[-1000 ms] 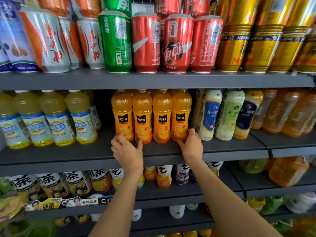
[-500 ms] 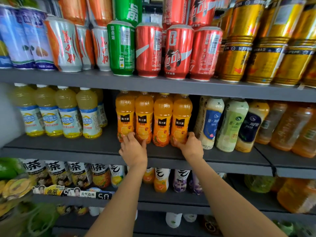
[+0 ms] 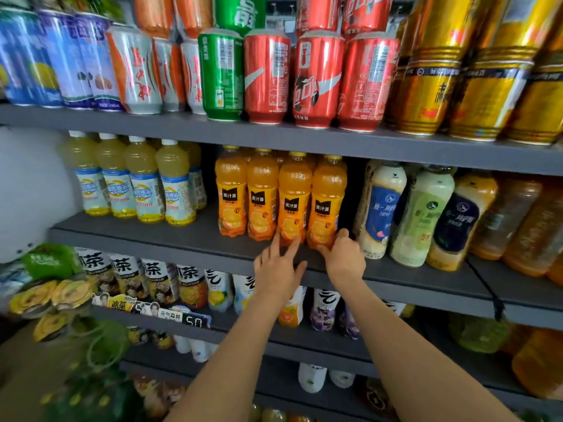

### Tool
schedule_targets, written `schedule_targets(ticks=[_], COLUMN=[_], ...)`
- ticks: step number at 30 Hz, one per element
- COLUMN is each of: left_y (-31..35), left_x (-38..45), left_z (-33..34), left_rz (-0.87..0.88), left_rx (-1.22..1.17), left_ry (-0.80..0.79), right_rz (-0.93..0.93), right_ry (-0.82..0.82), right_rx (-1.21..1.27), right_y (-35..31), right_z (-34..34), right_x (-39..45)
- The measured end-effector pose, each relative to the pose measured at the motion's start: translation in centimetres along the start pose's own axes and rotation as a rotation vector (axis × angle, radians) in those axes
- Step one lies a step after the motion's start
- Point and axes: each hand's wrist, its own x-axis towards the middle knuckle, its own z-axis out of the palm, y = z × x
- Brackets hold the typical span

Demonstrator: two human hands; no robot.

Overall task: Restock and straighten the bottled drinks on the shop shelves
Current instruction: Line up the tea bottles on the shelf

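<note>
Grey shelves (image 3: 182, 236). At twelve o'clock, red cans (image 3: 316, 80) with white swooshes beside a green can (image 3: 221, 76); gold cans (image 3: 426, 95) at two o'clock. Centre: orange bottles (image 3: 292, 199) with black labels and yellow caps. At nine o'clock, pale yellow bottles (image 3: 146, 181) with blue-and-white labels; blurred, perhaps amber bottles (image 3: 518, 220) at three.

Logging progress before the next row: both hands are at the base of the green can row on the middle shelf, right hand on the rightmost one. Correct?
Not quite. The hands are at the orange juice bottles, not green cans. The head view shows the right hand gripping the base of the rightmost bottle on the middle shelf, and the left hand reaching in with straight fingers beside it.
</note>
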Motion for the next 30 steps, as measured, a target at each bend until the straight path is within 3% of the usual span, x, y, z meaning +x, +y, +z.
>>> schedule_targets(ticks=[8,11,14,20,30], left_y=[-0.5,-0.3,1.2,7.6,23.4], left_x=[-0.3,-1.2,-2.6,-3.0,-2.7], left_z=[0.2,0.2,0.3,-0.3,2.6], left_rz=[0.028,0.013,0.088,0.231,0.415], left_rx=[-0.006,-0.155,-0.221,-0.287,-0.335], left_ry=[0.086,0.285,0.416,0.395,0.287], right_rz=[-0.035,-0.092,-0.192,-0.244,0.077], right_ry=[-0.022,-0.1,-0.062,0.003,0.161], right_rx=[-0.017,0.113,0.179,0.184,0.089], right_y=[0.3,1.4,2.9,7.4,22.1], right_z=[0.1,-1.1,-3.7,-10.4,-22.2], right_x=[0.1,-0.1,-1.4,-2.7,1.8])
